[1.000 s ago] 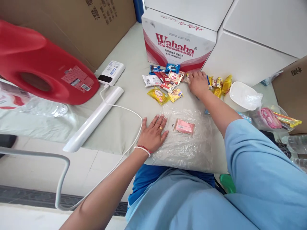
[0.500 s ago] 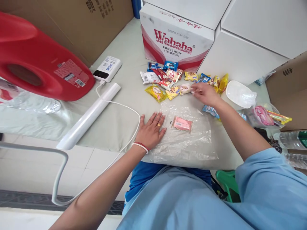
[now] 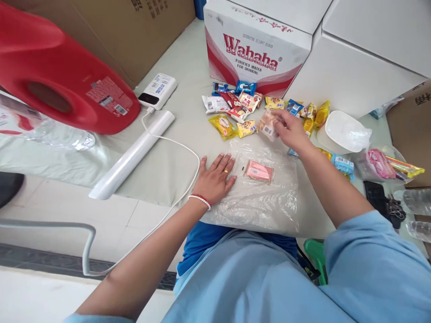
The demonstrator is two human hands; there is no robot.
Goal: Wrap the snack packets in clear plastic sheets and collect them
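Note:
My left hand (image 3: 214,178) lies flat with fingers spread, over the left edge of a clear plastic bag (image 3: 249,208) on the table. On the bag rests a pink wrapped snack packet (image 3: 258,171). Farther back, my right hand (image 3: 292,130) pinches a wrapped snack with a barcode (image 3: 268,125), tilted above the table. Around it is a pile of small wrapped snacks: a yellow packet (image 3: 222,127), a cookie-printed packet (image 3: 247,128), a white packet (image 3: 214,104) and a blue packet (image 3: 245,87) among them. My right fingertips partly cover the held snack.
A Wahaba-style carton (image 3: 252,49) printed in red stands behind the snacks. At left are a red jug (image 3: 77,85), a power bank (image 3: 158,91) with a white cable, and a white tube (image 3: 134,154). A white bowl (image 3: 340,132) and a phone (image 3: 374,197) sit at right.
My right hand has lifted a wrapped snack from the pile and turned it so its barcode side shows. My left hand stays flat on the bag. The view has shifted slightly.

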